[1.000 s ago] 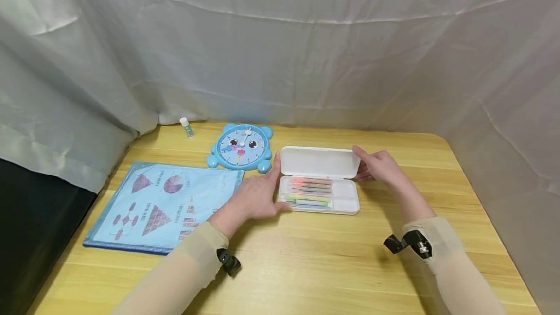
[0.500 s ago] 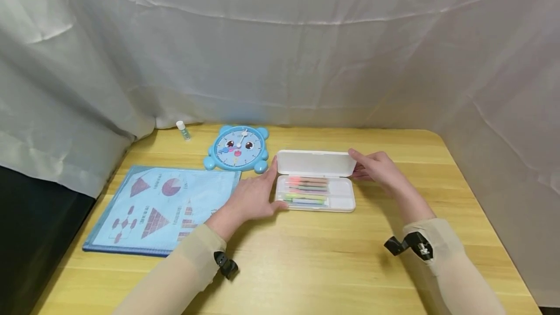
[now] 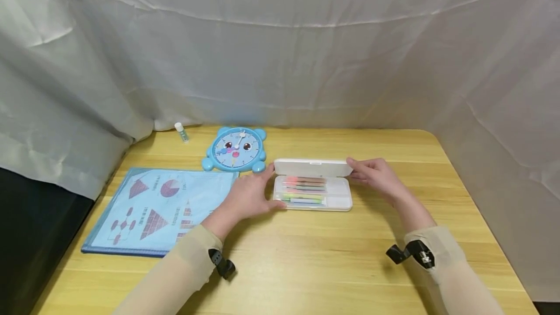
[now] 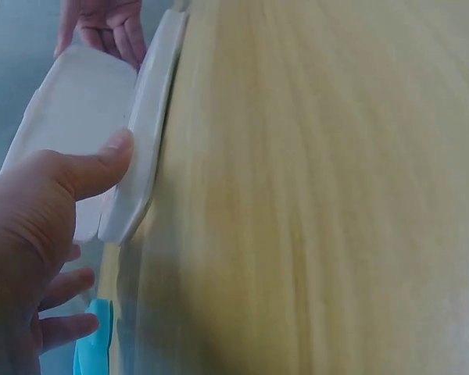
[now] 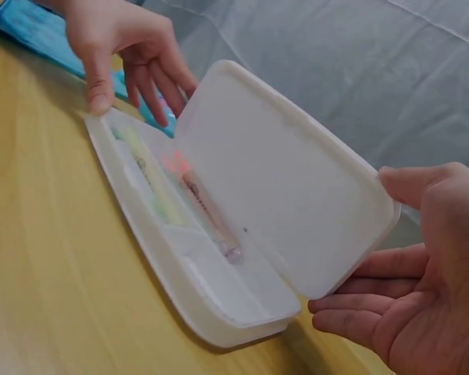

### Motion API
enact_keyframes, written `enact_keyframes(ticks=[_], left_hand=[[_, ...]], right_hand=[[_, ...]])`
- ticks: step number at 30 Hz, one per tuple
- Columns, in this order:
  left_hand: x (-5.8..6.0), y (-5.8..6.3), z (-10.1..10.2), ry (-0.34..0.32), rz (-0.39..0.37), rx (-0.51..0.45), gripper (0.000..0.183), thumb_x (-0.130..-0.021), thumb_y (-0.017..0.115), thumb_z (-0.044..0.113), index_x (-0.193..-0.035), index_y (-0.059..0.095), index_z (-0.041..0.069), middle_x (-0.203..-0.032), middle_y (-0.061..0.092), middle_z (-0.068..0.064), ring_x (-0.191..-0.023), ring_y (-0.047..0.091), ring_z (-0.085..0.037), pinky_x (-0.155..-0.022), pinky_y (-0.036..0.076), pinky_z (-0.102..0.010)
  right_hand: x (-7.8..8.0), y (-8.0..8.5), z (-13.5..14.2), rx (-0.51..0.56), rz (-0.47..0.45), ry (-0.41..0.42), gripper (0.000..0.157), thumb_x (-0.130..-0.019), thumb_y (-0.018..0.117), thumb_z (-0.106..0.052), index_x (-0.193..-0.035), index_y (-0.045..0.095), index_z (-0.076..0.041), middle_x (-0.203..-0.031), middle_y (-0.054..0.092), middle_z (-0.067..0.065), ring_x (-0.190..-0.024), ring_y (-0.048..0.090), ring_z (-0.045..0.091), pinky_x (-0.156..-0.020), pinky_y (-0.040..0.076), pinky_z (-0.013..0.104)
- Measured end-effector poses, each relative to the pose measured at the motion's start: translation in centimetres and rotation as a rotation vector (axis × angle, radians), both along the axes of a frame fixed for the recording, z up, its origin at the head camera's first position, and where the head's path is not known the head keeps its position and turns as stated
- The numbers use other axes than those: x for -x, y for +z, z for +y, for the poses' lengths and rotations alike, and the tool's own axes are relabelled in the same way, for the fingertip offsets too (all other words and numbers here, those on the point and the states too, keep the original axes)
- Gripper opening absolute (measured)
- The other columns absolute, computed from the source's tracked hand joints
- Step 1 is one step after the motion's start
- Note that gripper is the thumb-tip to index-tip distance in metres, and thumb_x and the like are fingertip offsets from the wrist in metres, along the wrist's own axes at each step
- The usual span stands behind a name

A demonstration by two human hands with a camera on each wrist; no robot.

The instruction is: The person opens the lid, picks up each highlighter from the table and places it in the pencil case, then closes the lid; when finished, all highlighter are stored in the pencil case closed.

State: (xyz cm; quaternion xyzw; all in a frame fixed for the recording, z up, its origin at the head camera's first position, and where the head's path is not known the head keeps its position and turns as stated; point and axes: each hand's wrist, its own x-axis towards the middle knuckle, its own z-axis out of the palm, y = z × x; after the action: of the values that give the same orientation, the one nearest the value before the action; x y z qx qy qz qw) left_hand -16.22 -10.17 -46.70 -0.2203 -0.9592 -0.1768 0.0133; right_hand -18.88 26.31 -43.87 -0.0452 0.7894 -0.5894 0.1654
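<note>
A white pencil case point(image 3: 339, 202) stands on the table, its hinged lid point(image 3: 312, 168) raised at a slant over the back. Pens in orange, yellow and blue tones point(image 3: 305, 200) fill the left part of its tray, as the head view shows. My left hand point(image 3: 247, 196) holds the case's left end, thumb at the front corner and index finger toward the back; the other fingers spread behind, apart from it. At the opposite end my right hand point(image 5: 422, 273) grips the lid, with the thumb on its rim and the fingers behind its outer side.
Left of the case lies a blue document pouch point(image 3: 162, 208) with printed charts, partly beneath my left forearm. A blue toy clock point(image 3: 236, 149) lies behind my left hand. The glue stick point(image 3: 181, 132) is farther back, near the grey curtain point(image 3: 280, 62).
The lid has tipped forward and lower over the tray, with my right hand moving down along with it. My left hand keeps its place at the left end of the pencil case.
</note>
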Motion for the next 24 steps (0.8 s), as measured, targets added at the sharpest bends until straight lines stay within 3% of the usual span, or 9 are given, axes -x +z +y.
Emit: enact_keyframes(ticks=[4, 7, 9, 11, 14, 16, 19, 21, 24], left_hand=[[0.3, 0.1, -0.2, -0.003, -0.027, -0.075, 0.103, -0.085, 0.073, 0.074, -0.161, 0.046, 0.01, -0.062, 0.055, 0.004, -0.054, 0.047, -0.012, -0.056, 0.046, -0.038], [0.6, 0.4, -0.2, 0.002, -0.06, -0.135, 0.092, -0.097, 0.059, 0.072, -0.156, 0.051, 0.003, -0.056, 0.048, -0.001, -0.051, 0.043, -0.015, -0.054, 0.045, -0.039], [0.8, 0.6, -0.2, 0.01, -0.07, -0.176, 0.084, -0.103, 0.052, 0.069, -0.151, 0.057, 0.001, -0.069, 0.066, -0.009, -0.063, 0.061, -0.02, -0.064, 0.053, -0.042], [1.0, 0.8, -0.1, 0.02, -0.08, -0.209, 0.078, -0.106, 0.047, 0.065, -0.146, 0.061, 0.0, -0.097, 0.077, -0.017, -0.087, 0.073, -0.028, -0.079, 0.057, -0.046], [1.3, 1.0, 0.0, 0.035, -0.082, -0.228, 0.074, -0.109, 0.041, 0.063, -0.142, 0.066, 0.001, -0.114, 0.077, -0.019, -0.105, 0.073, -0.03, -0.087, 0.057, -0.047], [1.5, 1.0, 0.0, 0.041, -0.085, -0.232, 0.075, -0.11, 0.037, 0.063, -0.141, 0.068, 0.003, -0.09, 0.076, -0.015, -0.084, 0.07, -0.024, -0.075, 0.055, -0.044], [1.5, 1.0, 0.1, 0.041, -0.076, -0.23, 0.077, -0.109, 0.033, 0.066, -0.139, 0.07, 0.006, -0.057, 0.052, -0.002, -0.056, 0.045, -0.015, -0.057, 0.043, -0.038], [1.5, 0.9, 0.1, 0.037, -0.08, -0.231, 0.078, -0.108, 0.032, 0.068, -0.138, 0.071, 0.008, -0.051, 0.035, 0.003, -0.05, 0.029, -0.013, -0.051, 0.035, -0.037], [1.4, 0.9, 0.2, 0.03, -0.09, -0.226, 0.079, -0.107, 0.032, 0.07, -0.137, 0.073, 0.009, -0.05, 0.032, 0.008, -0.05, 0.029, -0.01, -0.05, 0.034, -0.035]], right_hand=[[-0.2, -0.5, 0.0, 0.035, 0.02, -0.001, 0.066, -0.109, 0.06, -0.04, -0.138, 0.056, 0.019, -0.144, 0.055, 0.037, -0.13, 0.059, 0.047, -0.107, 0.046, 0.049], [-0.3, -0.8, 0.0, 0.043, 0.047, 0.005, 0.063, -0.11, 0.059, -0.037, -0.138, 0.056, 0.019, -0.145, 0.053, 0.037, -0.131, 0.057, 0.048, -0.107, 0.046, 0.047], [-0.4, -0.9, 0.0, 0.045, 0.065, 0.019, 0.061, -0.111, 0.058, -0.034, -0.138, 0.056, 0.02, -0.146, 0.053, 0.037, -0.133, 0.056, 0.048, -0.107, 0.046, 0.046], [-0.5, -1.0, 0.1, 0.046, 0.075, 0.031, 0.058, -0.112, 0.057, -0.032, -0.137, 0.056, 0.02, -0.146, 0.052, 0.037, -0.134, 0.055, 0.048, -0.107, 0.046, 0.044], [-0.6, -1.2, 0.4, 0.028, 0.081, 0.054, 0.056, -0.112, 0.056, -0.031, -0.136, 0.058, 0.019, -0.148, 0.052, 0.035, -0.137, 0.053, 0.045, -0.108, 0.044, 0.042], [-0.7, -1.3, 0.6, 0.01, 0.087, 0.063, 0.055, -0.112, 0.056, -0.032, -0.136, 0.059, 0.017, -0.149, 0.052, 0.032, -0.139, 0.051, 0.043, -0.109, 0.043, 0.041], [-0.9, -1.4, 0.8, -0.005, 0.097, 0.093, 0.054, -0.112, 0.057, -0.033, -0.138, 0.06, 0.015, -0.152, 0.051, 0.03, -0.142, 0.048, 0.042, -0.11, 0.041, 0.042], [-1.0, -1.5, 1.1, -0.01, 0.105, 0.122, 0.053, -0.112, 0.056, -0.032, -0.138, 0.06, 0.014, -0.153, 0.049, 0.029, -0.143, 0.047, 0.043, -0.111, 0.041, 0.042], [-1.2, -1.7, 1.4, -0.026, 0.115, 0.166, 0.051, -0.113, 0.054, -0.031, -0.137, 0.062, 0.014, -0.157, 0.046, 0.027, -0.144, 0.045, 0.042, -0.112, 0.039, 0.043]])
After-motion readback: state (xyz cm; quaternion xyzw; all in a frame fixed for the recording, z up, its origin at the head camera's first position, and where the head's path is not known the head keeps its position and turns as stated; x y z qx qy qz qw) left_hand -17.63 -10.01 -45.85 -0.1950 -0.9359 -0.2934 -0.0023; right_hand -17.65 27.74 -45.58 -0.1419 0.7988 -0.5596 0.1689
